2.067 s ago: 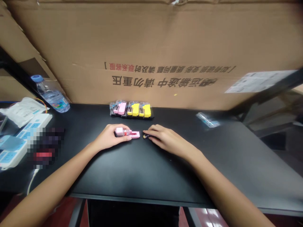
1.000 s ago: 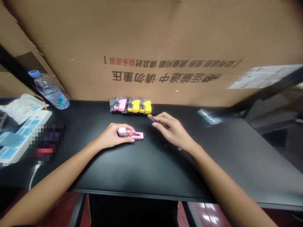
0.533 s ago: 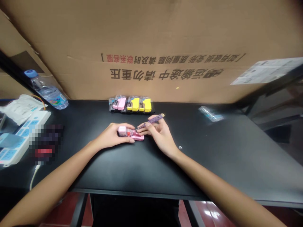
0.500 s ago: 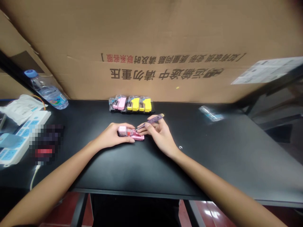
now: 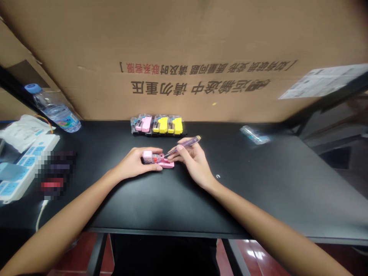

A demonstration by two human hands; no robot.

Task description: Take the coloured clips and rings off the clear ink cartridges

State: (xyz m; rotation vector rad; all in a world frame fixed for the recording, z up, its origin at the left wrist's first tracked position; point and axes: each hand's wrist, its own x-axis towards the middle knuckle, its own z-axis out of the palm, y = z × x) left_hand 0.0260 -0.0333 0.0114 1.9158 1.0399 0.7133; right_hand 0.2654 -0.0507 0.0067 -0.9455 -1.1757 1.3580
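Note:
My left hand point(image 5: 136, 163) is closed around a small pink and clear plastic device point(image 5: 166, 165) with a red part, steadying it on the black table. Between the thumb and fingers of my right hand point(image 5: 192, 155) is a slim screwdriver point(image 5: 188, 143) with a clear purplish handle, held at a slant. Its thin tip points down at the device's pink end; whether it touches is too small to tell. Behind my hands, a row of similar devices point(image 5: 159, 125), pink and yellow with clear parts, lies close to the cardboard.
A water bottle point(image 5: 61, 113) leans at the back left, near a white power strip point(image 5: 47, 147) and a white plastic bag point(image 5: 24, 132). A clear packet point(image 5: 254, 135) lies at the back right. A tall cardboard sheet point(image 5: 201, 38) backs the black table point(image 5: 161, 203). A tiny white piece point(image 5: 217, 176) sits by my right wrist.
The whole view has shifted slightly. My left hand stays on the pink device, and the screwdriver in my right hand remains at its pink end, at nearly the same slant.

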